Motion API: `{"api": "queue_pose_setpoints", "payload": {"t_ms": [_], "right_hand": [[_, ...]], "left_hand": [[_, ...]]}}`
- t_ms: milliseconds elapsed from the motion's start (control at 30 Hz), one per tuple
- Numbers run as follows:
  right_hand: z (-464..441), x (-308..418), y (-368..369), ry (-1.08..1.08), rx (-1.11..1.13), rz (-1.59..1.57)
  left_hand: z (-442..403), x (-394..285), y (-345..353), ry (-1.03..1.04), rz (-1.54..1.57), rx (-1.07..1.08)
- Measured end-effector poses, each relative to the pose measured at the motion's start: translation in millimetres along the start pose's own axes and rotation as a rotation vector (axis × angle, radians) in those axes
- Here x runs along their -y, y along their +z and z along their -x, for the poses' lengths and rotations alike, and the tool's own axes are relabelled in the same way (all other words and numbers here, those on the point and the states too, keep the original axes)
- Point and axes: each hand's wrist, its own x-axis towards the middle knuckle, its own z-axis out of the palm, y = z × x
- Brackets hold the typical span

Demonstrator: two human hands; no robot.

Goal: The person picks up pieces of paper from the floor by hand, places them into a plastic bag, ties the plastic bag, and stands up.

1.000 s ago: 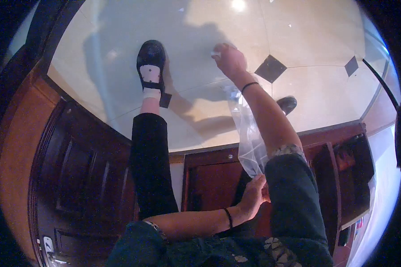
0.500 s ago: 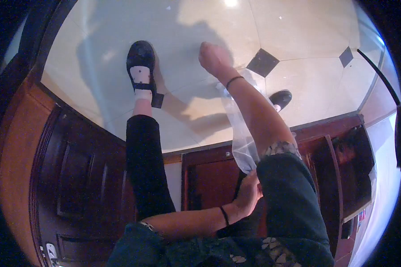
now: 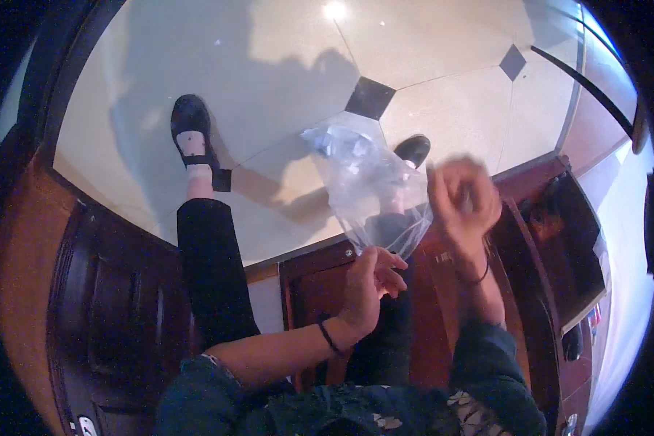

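Observation:
A clear plastic bag (image 3: 363,182) hangs in front of me, its lower end bunched with small whitish items that I cannot make out. My left hand (image 3: 373,283) holds the bag's edge, with the fingers curled against it. Over on the right, my right hand (image 3: 463,200) is raised beside the bag, blurred, its fingers bent; a part of the bag's edge reaches toward it. Whether anything lies between those fingers I cannot tell.
A dark door (image 3: 123,305) stands at the left. Dark red cabinets (image 3: 320,276) run along the bottom, with an open shelf (image 3: 559,247) at the right. My black shoes (image 3: 191,120) rest on the tiled floor (image 3: 283,87).
My right hand has swung from the upper middle back to the right. The bag is now spread wide between the hands. The view has shifted, moving the floor and shoes leftward.

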Motion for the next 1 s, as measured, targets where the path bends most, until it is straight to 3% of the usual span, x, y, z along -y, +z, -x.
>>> {"api": "queue_pose_setpoints", "payload": {"t_ms": [67, 100, 167, 400, 467, 567, 700, 833, 1000], "right_hand": [[37, -12, -8, -0.189, -0.034, -0.004], [56, -20, -9, -0.183, -0.039, 0.000], [85, -31, -8, 0.059, 0.444, -0.028], [82, -9, 10, 0.271, 0.417, 0.014], [101, -16, 4, 0.041, 0.279, -0.048], [139, -10, -20, 0.034, 0.196, -0.103], [208, 9, -60, 0.253, 0.413, -0.183], [253, 11, -78, 0.262, 0.607, -0.266], [237, -3, -80, 0.253, 0.498, -0.244]], "left_hand": [[-4, -1, 0, 0.007, -0.008, 0.008], [-5, 1, 0, 0.022, -0.008, 0.011], [-6, 3, -2, 0.014, -0.033, 0.003], [-11, 9, -21, 0.017, -0.150, -0.051], [-14, 8, -22, 0.013, -0.128, -0.050], [-15, 6, -16, 0.037, -0.122, -0.069], [-22, 2, -12, 0.141, -0.259, -0.065], [-31, -6, -33, 0.267, -0.512, -0.035], [-26, -10, -59, 0.294, -0.489, -0.228]]}}
